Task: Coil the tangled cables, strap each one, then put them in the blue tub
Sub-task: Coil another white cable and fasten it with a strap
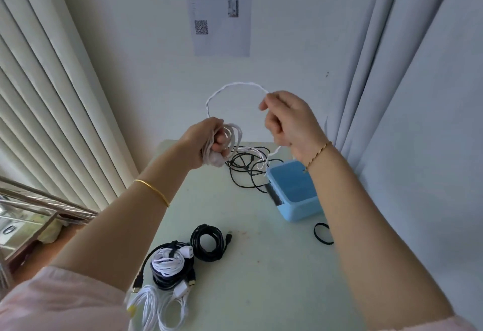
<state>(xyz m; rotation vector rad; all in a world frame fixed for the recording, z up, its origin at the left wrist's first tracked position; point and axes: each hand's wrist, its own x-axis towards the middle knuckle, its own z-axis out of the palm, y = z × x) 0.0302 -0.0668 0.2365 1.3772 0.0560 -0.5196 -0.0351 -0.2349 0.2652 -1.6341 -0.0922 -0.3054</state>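
Note:
My left hand (209, 142) is raised above the table and grips several loops of a white braided cable (235, 85). From that bundle the cable arcs up and over to my right hand (287, 119), which pinches it between thumb and fingers. Its free end trails down to a tangle of black and white cables (248, 166) at the table's far end. The blue tub (295, 192) stands to the right of the tangle, with a dark strap over its left rim. A coiled black cable (207, 241) and a pile of coiled black and white cables (170, 265) lie near me.
A black strap loop (322, 232) lies on the pale green table (248, 278) right of centre. Loose white cable loops (154, 309) hang at the near left edge. Curtains flank both sides. A paper sheet (220, 9) hangs on the wall. A metal railing (39, 202) is at left.

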